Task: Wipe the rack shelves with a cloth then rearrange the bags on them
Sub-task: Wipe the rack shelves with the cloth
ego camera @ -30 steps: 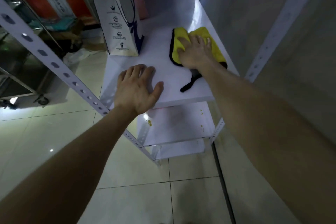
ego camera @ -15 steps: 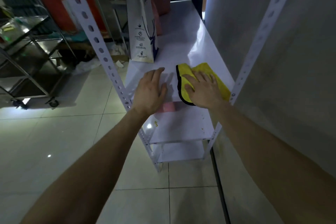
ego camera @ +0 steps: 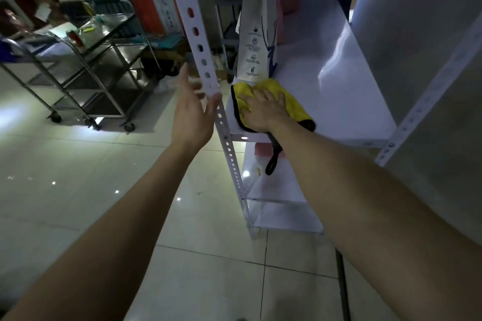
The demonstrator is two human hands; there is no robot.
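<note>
Hands first: the right hand (ego camera: 263, 109) lies palm-down with fingers spread flat on a yellow cloth (ego camera: 292, 109), pressing it rather than gripping it. The left hand (ego camera: 191, 112) is open, fingers straight and empty, at the rack's front-left perforated post (ego camera: 198, 41); whether its thumb touches the post cannot be told.

The cloth sits at the front-left corner of the white shelf (ego camera: 339, 91), its dark-trimmed edge along the left side. A black hanging loop (ego camera: 273, 156) droops over the front edge towards the lower shelf (ego camera: 273, 185). By its folds it looks soft, plush and light, likely to bunch under a sideways push, so a flat spread palm is the sensible hold for wiping; for lifting, a pinch at a gathered fold or the loop should do.

Just behind the cloth, touching or nearly touching it, stands a tall white paper bag (ego camera: 254, 34) with blue print, upright at the shelf's left edge. It looks light, stiff-sided and easily tipped or creased; the top rim or handles would probably be the safest hold, though the handles are not clearly visible. A pink bag (ego camera: 285, 0) stands behind it. The shelf's right side and rear are bare and glossy
</note>
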